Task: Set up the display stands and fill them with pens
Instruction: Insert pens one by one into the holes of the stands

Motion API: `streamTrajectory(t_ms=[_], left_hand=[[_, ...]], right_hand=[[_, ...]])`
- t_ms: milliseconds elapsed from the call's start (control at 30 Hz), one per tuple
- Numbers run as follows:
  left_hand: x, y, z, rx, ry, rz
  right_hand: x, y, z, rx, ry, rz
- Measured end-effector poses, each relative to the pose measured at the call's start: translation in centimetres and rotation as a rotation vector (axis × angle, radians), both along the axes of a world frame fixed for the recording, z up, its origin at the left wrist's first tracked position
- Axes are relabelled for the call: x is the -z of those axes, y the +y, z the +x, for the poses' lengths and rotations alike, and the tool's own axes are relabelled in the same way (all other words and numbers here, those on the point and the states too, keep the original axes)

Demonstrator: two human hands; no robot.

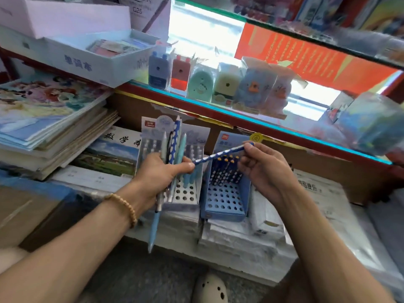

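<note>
The left hand [160, 171] is gripping a loose bundle of pens [172, 147], pale blue, teal and navy with white dots, fanned out and pointing toward twelve o'clock. One long light-blue pen [153, 228] is hanging well below the fist toward six o'clock, and to my eye it is the likeliest to slide out and drop, since the fingers are wrapping so many barrels at once. The right hand [262, 169] is pinching the upper end of a single navy pencil-shaped pen with white dots [220, 154] between thumb and fingertips; its other end is lying against the left thumb. Pulled at that slant, it could drag a neighbour out of the bundle.

Both forearms are reaching in from six o'clock, wrists raised, hands held above the stands. The blue cardboard display stand with a perforated base [226, 200] is sitting just below the right hand, its back rows already carrying dotted pens. The white perforated stand [185, 193] is partly hidden behind the left hand. Both are resting on a wrapped white surface [240, 239]; missing a hole could tip the light card.
</note>
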State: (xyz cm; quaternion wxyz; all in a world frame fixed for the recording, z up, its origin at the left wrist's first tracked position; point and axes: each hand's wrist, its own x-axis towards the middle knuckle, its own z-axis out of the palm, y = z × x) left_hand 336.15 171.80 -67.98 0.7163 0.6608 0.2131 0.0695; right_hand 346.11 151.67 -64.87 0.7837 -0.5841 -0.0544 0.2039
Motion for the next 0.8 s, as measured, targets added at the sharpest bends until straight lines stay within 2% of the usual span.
streamTrajectory(t_ms=[67,133,267,333,400,800], left_hand=[[0.2,-1.1,0.5,0.043,0.020,0.055],[0.6,-2.0,1.1,0.046,0.039,0.109],[0.6,-3.0,2.0,0.053,0.046,0.115],[0.5,-3.3,2.2,0.063,0.047,0.122],[0.4,-3.6,2.5,0.082,0.044,0.124],[0.9,-3.6,3.2,0.098,0.043,0.123]], right_hand=[[0.2,-0.8,0.4,0.059,0.016,0.030],[0.4,-2.1,0.9,0.152,-0.052,-0.070],[1.7,-4.3,2.3,0.373,-0.323,-0.490],[3.0,-4.6,3.0,0.387,-0.436,-0.717],[4.2,-4.6,3.7,0.391,-0.481,-0.849],[5.5,-3.6,5.0,0.312,-0.540,-0.910]])
